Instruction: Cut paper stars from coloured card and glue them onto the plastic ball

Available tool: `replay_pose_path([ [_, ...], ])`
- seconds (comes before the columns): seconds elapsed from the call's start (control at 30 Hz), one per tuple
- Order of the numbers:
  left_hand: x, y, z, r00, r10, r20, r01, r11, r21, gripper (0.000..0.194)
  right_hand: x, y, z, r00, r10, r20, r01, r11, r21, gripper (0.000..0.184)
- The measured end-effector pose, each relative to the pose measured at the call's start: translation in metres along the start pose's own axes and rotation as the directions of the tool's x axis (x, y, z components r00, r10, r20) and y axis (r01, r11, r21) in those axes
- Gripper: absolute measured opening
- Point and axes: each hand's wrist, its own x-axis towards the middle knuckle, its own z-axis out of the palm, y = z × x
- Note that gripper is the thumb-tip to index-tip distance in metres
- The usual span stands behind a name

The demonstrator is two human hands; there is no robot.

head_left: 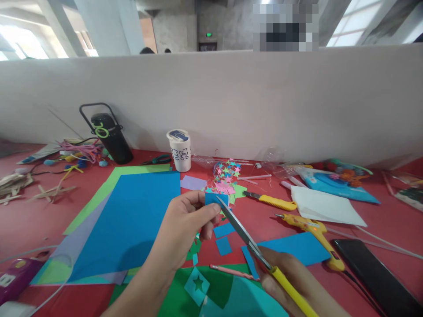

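Note:
My left hand (194, 215) pinches a small blue paper piece (213, 199) between thumb and fingers. My right hand (287, 277) is wrapped round yellow-handled scissors (243, 229), whose blades point up and left, the tip over the blue piece. I cannot tell whether the blades touch the paper. Under my hands lie small blue paper scraps (224, 245) and a larger blue strip (297, 248). Just beyond, a heap of colourful paper stars (228, 171) sits on the red table. A turquoise square with a star-shaped hole (197, 285) lies on green paper nearest me.
Stacked coloured sheets (139, 211) lie at left. A white cup (180, 152) and black bottle (112, 138) stand by the white partition (211, 97). To the right are a yellow utility knife (274, 200), a glue gun (309, 226) and a black phone (373, 273). A pink pencil (231, 270) lies in front.

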Motion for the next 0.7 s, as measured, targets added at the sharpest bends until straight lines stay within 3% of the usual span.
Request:
replay_pose_path([
  [0.17, 0.001, -0.001, -0.006, 0.998, 0.028, 0.049, -0.028, 0.999, 0.016, 0.013, 0.003, 0.002, -0.002, 0.999, 0.003, 0.053, -0.005, 0.999, 0.042, 0.055],
  [0.33, 0.003, -0.001, -0.011, 0.991, 0.135, 0.009, -0.135, 0.989, 0.058, 0.011, 0.004, -0.001, -0.005, 0.994, 0.064, 0.092, -0.075, 0.99, 0.12, 0.058],
  [0.53, 0.0, -0.002, -0.007, 0.997, 0.033, 0.077, -0.032, 0.999, -0.011, 0.009, 0.004, -0.007, -0.006, 0.976, 0.135, 0.174, -0.178, 0.949, 0.262, 0.06],
  [0.7, -0.003, -0.001, -0.004, 0.996, 0.03, 0.085, -0.027, 0.999, -0.038, 0.007, 0.005, -0.01, -0.009, 0.967, 0.174, 0.185, -0.224, 0.928, 0.299, 0.06],
])
